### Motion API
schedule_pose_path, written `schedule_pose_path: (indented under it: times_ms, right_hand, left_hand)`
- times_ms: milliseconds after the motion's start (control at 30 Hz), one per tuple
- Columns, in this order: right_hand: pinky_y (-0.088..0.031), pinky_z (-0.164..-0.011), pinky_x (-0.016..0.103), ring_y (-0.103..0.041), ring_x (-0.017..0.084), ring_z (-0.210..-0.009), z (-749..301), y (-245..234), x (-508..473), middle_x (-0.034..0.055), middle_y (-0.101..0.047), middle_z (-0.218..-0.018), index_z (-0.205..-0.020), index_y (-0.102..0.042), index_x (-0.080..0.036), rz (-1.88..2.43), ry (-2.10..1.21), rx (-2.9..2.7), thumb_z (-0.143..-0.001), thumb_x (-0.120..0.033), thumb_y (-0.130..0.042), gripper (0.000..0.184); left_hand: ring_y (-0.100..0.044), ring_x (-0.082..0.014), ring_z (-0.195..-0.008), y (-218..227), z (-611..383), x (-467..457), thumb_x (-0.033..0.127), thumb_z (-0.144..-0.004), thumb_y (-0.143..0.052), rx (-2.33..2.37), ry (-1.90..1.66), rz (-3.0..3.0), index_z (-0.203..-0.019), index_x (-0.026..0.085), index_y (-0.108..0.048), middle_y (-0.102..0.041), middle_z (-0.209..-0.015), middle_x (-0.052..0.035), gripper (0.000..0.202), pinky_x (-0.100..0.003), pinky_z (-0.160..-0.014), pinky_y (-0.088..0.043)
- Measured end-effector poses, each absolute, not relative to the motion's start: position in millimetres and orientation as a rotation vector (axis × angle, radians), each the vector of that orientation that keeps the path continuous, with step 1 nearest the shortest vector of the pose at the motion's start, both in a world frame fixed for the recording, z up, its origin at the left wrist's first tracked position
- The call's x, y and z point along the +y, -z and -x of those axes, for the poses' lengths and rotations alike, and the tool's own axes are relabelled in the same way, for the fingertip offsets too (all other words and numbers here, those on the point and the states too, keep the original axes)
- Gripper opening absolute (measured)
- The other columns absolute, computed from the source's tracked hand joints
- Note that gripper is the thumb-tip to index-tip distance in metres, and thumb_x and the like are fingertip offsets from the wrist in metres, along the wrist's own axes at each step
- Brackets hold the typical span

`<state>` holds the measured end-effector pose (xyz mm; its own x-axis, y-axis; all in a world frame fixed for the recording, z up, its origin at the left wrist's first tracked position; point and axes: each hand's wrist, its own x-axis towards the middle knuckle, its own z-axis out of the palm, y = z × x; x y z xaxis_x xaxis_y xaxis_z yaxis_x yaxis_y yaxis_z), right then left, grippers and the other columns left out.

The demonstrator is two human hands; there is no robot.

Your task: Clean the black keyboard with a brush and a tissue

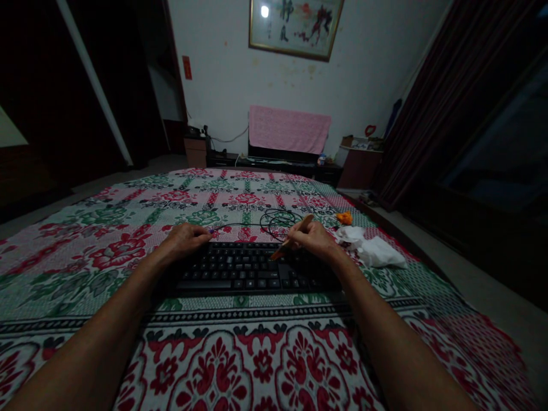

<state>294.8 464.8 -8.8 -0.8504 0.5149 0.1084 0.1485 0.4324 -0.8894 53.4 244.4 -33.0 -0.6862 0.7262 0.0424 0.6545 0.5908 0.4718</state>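
Observation:
A black keyboard (pixel 244 268) lies flat on a patterned cloth in front of me. In my right hand (pixel 314 237) is a brush (pixel 282 249) with a wooden handle, slanted so its lower end meets the keys right of the middle. My left hand (pixel 184 240) rests at the keyboard's back left corner, thumb and fingers pressed together. A small blue-purple piece shows at its fingertips, where a black cable (pixel 240 224) begins. Whether the fingers grip that piece or the keyboard's edge is hidden. The cable is loosely coiled behind the keyboard.
White crumpled bags or tissue (pixel 381 252) and a small orange bundle (pixel 344 218) lie to the right on the red, green and white cloth (pixel 214 365). Beyond the cloth's far edge, a pink towel (pixel 289 130) hangs over a dark screen by the wall.

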Motion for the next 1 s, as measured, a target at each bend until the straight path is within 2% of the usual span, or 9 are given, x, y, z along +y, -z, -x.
schedule_pose_path:
  times_ms: [167,367,667,867,1000]
  right_hand:
    - [-0.041,-0.051,0.023,-0.054,0.013,-0.054,-310,-1,485,0.0021,-0.059,-0.053,-0.053,-0.059,-0.016,0.702,-1.265,-2.303,-0.062,-0.023,-0.054,0.012]
    - [-0.045,-0.054,0.024,-0.055,0.014,-0.056,-304,1,475,0.0028,-0.063,-0.060,-0.057,-0.058,-0.017,0.625,-1.389,-2.180,-0.062,-0.027,-0.056,0.012]
    - [-0.038,-0.046,0.023,-0.055,0.015,-0.051,-322,0,509,0.0036,-0.059,-0.048,-0.047,-0.058,-0.016,1.035,-0.943,-2.333,-0.060,-0.025,-0.053,0.017]
    - [-0.041,-0.049,0.022,-0.057,0.015,-0.055,-325,-4,509,0.0033,-0.061,-0.050,-0.047,-0.055,-0.018,0.896,-1.031,-2.258,-0.061,-0.024,-0.050,0.016]
    - [-0.041,-0.048,0.023,-0.057,0.016,-0.053,-326,-1,512,0.0040,-0.060,-0.050,-0.048,-0.058,-0.017,1.013,-0.942,-2.309,-0.061,-0.025,-0.053,0.016]
  left_hand:
    - [-0.062,-0.0193,-0.080,36,-50,244,0.048,-0.070,-0.049,2.615,-0.720,-1.172,-0.082,0.022,-0.072,-0.070,-0.075,0.0020,0.037,-0.021,-0.064,-0.040]
    - [-0.062,-0.0192,-0.078,37,-48,244,0.048,-0.069,-0.050,2.609,-0.723,-1.178,-0.080,0.023,-0.072,-0.070,-0.071,0.0027,0.035,-0.021,-0.063,-0.040]
    - [-0.063,-0.0194,-0.079,32,-51,245,0.048,-0.068,-0.050,2.641,-0.696,-1.166,-0.079,0.024,-0.073,-0.071,-0.075,0.0034,0.034,-0.021,-0.065,-0.041]
    - [-0.063,-0.0200,-0.083,29,-53,245,0.048,-0.068,-0.051,2.676,-0.672,-1.147,-0.079,0.025,-0.073,-0.072,-0.078,0.0036,0.034,-0.020,-0.065,-0.040]
    - [-0.064,-0.0199,-0.081,33,-50,245,0.048,-0.068,-0.052,2.660,-0.697,-1.167,-0.078,0.025,-0.074,-0.072,-0.078,0.0037,0.034,-0.020,-0.066,-0.041]
